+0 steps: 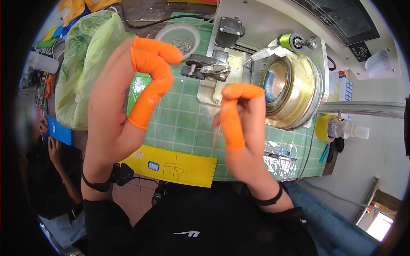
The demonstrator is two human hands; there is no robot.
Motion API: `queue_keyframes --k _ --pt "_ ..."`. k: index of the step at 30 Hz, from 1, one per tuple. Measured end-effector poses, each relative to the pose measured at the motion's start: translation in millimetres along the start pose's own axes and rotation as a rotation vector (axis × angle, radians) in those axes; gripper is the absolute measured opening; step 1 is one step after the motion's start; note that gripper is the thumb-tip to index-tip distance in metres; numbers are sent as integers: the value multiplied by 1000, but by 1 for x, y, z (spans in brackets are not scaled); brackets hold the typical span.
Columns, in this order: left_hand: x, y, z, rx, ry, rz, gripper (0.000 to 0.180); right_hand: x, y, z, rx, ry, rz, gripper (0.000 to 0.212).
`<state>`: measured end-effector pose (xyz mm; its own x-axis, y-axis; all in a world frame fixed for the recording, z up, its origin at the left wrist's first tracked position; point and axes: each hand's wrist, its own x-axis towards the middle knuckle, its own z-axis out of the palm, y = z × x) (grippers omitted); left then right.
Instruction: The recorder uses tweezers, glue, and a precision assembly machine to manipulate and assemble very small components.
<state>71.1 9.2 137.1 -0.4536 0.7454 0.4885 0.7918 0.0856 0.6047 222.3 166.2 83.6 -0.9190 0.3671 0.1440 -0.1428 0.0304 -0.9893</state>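
Orange finger cots cover several fingertips of my left hand (115,102), raised at the left over the green cutting mat (166,132). Its thumb and a bent finger are pressed together; whatever they hold, if anything, is hidden. My right hand (250,136), with orange cots on thumb and index finger, is closed in a pinch in front of the machine. A thin, light brown stick (216,137) points down from its curled fingers, partly hidden by them. Just beyond is a small metal clamp fixture (209,68), beside a pale block (232,70) on the machine.
A round brass-coloured drum (294,94) stands right of my right hand. Behind sits a clear bowl (188,32) of small metal pieces. A green plastic bag (77,85) lies left, a yellow strip (171,165) along the front edge. Tweezers (279,149) rest at right; another person sits left.
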Motion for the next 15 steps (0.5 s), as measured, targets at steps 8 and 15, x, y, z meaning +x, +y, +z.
queue_keyframes --k 8,15 --pt "33 -6 17 -71 -90 58 10 40 24 16 222 326 -58 16" --pt "45 -12 30 -33 -216 22 12 26 51 16 224 348 -194 11"
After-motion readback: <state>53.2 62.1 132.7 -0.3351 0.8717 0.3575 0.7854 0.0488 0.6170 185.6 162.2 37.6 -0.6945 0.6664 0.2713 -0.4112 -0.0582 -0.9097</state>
